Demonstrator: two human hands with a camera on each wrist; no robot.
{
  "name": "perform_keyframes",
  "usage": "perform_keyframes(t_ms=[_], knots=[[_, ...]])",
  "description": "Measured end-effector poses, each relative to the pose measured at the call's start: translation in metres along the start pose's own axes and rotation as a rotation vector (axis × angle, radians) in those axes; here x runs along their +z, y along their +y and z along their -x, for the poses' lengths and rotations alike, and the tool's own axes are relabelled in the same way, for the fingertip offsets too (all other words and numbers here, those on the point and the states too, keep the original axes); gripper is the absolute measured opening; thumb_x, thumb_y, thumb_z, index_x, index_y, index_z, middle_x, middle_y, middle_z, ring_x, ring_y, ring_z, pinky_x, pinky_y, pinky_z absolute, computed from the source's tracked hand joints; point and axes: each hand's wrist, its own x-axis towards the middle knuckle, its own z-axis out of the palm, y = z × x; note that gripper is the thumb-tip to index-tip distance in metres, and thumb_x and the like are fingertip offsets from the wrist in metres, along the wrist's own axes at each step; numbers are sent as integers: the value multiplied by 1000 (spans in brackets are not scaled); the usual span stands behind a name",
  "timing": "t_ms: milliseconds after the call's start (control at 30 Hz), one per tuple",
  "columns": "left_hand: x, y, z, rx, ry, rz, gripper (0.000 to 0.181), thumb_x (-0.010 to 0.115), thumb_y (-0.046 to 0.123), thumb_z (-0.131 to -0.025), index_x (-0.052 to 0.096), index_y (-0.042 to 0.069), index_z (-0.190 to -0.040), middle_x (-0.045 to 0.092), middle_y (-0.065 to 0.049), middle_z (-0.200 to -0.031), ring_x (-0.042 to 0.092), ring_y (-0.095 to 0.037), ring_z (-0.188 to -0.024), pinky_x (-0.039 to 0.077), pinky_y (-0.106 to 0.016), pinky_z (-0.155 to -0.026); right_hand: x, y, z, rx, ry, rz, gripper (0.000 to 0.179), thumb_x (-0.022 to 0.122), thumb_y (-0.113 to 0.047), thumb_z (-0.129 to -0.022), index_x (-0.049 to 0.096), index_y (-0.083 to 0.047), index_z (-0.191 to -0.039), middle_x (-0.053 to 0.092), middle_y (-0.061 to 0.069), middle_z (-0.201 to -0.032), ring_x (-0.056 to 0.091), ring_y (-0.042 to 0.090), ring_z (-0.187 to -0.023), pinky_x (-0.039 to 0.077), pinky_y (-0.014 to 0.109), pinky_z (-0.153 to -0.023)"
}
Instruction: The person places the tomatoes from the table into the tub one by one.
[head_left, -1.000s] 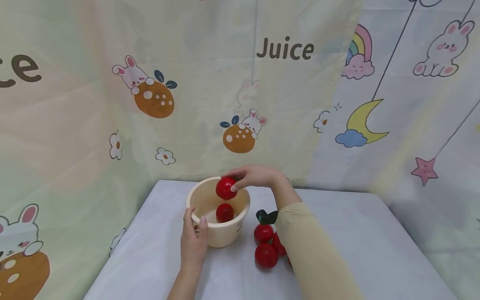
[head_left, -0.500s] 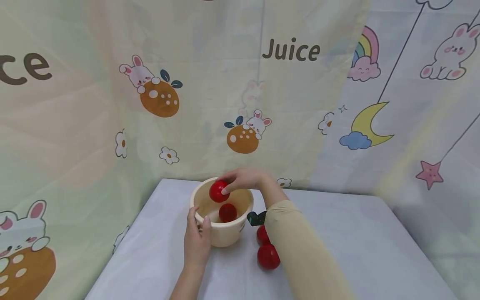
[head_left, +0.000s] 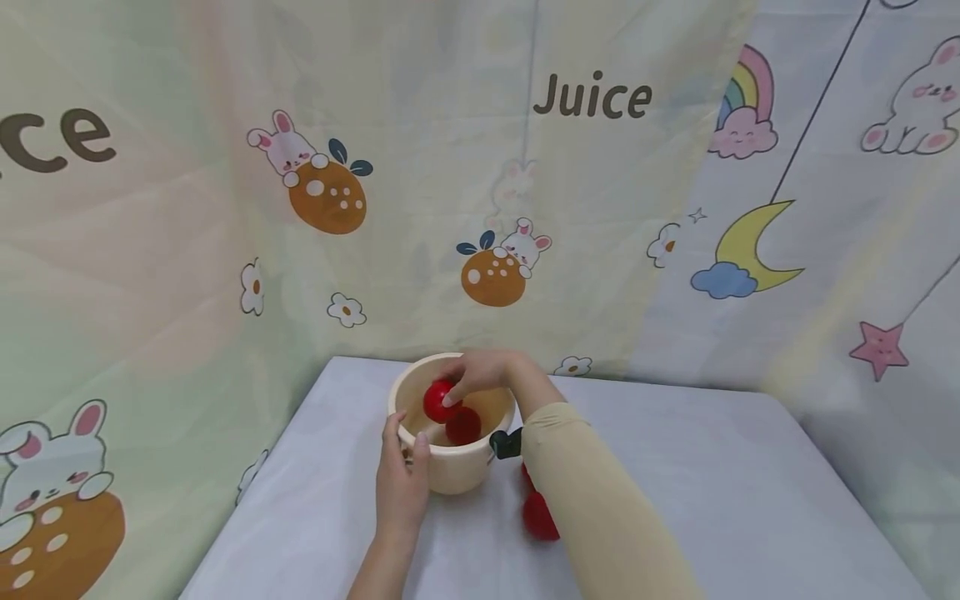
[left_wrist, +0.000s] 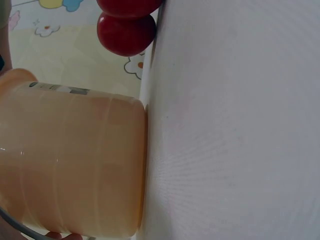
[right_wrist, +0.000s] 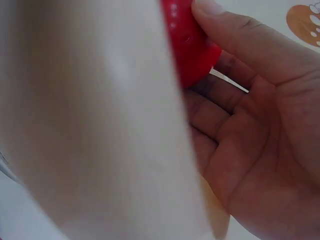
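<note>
While the left hand (head_left: 402,479) steadies the cream bucket (head_left: 453,473), its thumb and fingers curved against the wall and up to the rim on the near left side, the right hand (head_left: 483,372) reaches over the opening from the right. Between its thumb and fingers it pinches a glossy red ball (head_left: 439,402), which sits below the rim, inside the bucket. A second red ball (head_left: 463,427) lies in there as well, just beside the held one; because the two overlap from above, I cannot tell whether they touch. The bucket stands upright on the white-covered bench (head_left: 735,492). To its right, more red balls (head_left: 540,518) rest on the cloth, partly hidden behind the pale yellow sleeve (head_left: 607,517) of the right arm. Behind the bench hangs a pastel curtain (head_left: 405,275) printed with rabbits, spotted orange fruit, small flowers and the word "Juice".
</note>
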Motion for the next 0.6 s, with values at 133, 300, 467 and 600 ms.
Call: perform_keyframes(t_ms=[133,300,467,600], knots=[[1,0,0,1,4,-6,58,47,53,-99,28,31,-149,40,-2,-155,50,-27,-132,54,-48,-98,4,2,-3,14,-7,9,50,82,-30,-78,64,-33,-124,63,-8,-118,53,20,-117,52,48,-98],[2,0,0,6,12,-3,56,50,48,-99,29,32,-148,40,-1,-154,50,-26,-131,55,-48,-96,6,1,-3,32,-11,-4,45,77,-26,-83,66,-28,-126,65,-4,-124,54,20,-118,50,49,-101],[2,-3,0,73,59,9,52,53,40,-99,35,29,-147,50,-5,-146,59,-23,-116,55,-44,-89,8,-1,-2,11,-27,19,44,66,-22,-92,60,-19,-136,62,4,-136,53,20,-126,42,50,-109],[2,-5,0,115,83,7,49,50,40,-101,37,28,-146,55,-8,-141,62,-20,-106,54,-41,-85,9,-2,-2,13,-22,22,43,64,-22,-93,60,-17,-136,61,6,-137,52,22,-128,41,50,-110]])
